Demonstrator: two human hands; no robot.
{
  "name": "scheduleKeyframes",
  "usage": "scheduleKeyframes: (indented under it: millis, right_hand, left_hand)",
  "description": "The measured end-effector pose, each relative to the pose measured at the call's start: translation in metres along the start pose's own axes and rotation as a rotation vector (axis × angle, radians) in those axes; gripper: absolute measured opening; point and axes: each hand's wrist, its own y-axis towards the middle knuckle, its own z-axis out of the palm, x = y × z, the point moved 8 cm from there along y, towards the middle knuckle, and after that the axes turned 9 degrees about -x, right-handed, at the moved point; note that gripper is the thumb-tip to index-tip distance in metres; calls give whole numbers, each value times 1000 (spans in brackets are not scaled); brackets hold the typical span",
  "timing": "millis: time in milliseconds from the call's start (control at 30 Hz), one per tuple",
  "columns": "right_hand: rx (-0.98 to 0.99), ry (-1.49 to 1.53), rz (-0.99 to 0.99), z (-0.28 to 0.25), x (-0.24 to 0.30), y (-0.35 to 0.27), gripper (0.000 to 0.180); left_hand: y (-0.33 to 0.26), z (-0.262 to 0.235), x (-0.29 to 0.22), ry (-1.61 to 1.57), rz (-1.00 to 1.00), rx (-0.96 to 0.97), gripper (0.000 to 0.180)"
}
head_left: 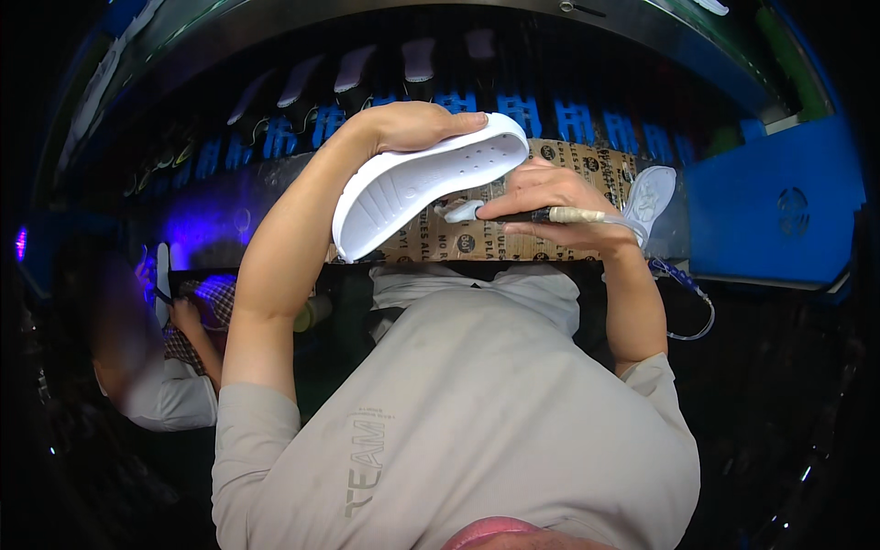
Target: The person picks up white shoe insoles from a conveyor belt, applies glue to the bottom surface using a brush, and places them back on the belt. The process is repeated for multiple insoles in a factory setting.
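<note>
A white shoe sole (417,188) is held up at a slant over the bench, its hollow, ribbed side toward me. My left hand (417,126) grips its upper edge, the thumb lying along the rim near the far end; the fingers behind are hidden. Just right of the sole, my right hand (559,197) is closed round a black-handled brush (521,216) with a thin tube at its rear. The brush's whitish head (461,212) is below the sole, over the cardboard. Whether it touches the sole I cannot tell.
Printed cardboard (527,247) covers the bench. Another white sole (651,197) lies at its right, beside a blue panel (765,211). Behind, blue holders (522,115) and several soles line a dark rack. A co-worker's hand (186,316) is at the left, near a pale sole. A tube (704,321) hangs at the right.
</note>
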Motion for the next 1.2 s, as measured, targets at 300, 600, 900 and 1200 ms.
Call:
scheduleKeyframes:
  millis: [300, 600, 900, 1200]
  right_hand:
    - [-82, -75, 48, -19, -15, -5, 32]
    - [-167, -255, 36, -28, -24, -4, 30]
    - [-577, 125, 276, -33, -45, -6, 26]
    - [-249, 184, 270, 39, -12, -7, 33]
  left_hand:
    - [-16, -10, 13, -23, -61, -13, 81]
    - [-14, -13, 26, -60, -106, 34, 79]
    - [-3, 1, 39, -734, -271, -179, 60]
    - [27, 44, 52, -1541, 26, -24, 63]
